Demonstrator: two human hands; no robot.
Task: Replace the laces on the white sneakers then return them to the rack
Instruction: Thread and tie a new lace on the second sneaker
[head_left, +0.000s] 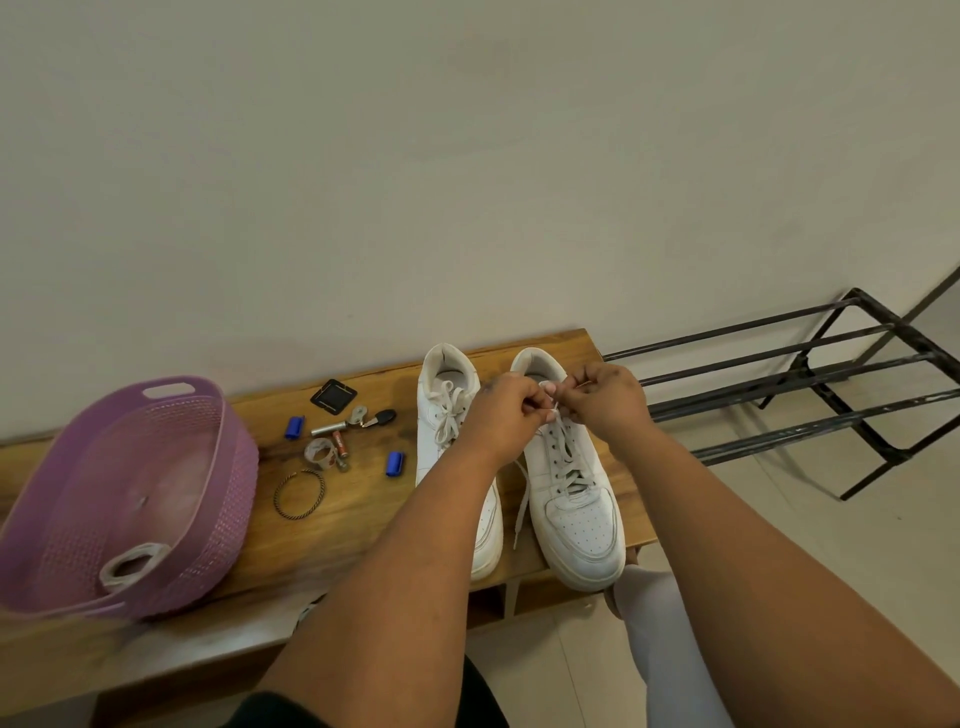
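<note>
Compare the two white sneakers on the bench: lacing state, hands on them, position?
The left sneaker already has its lace tied in a bow, while the right sneaker is laced partway and a loose lace end hangs down its side. No hand grips the left sneaker; the left hand and right hand both pinch the lace at the right sneaker's top. The right sneaker's toe overhangs the bench edge. Both are white, upright, toes toward the person.

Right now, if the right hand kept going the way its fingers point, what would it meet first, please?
The right hand points toward the person's left, so it would meet the left hand almost at once; both pinch the lace there. Depth is hard to judge.
</note>
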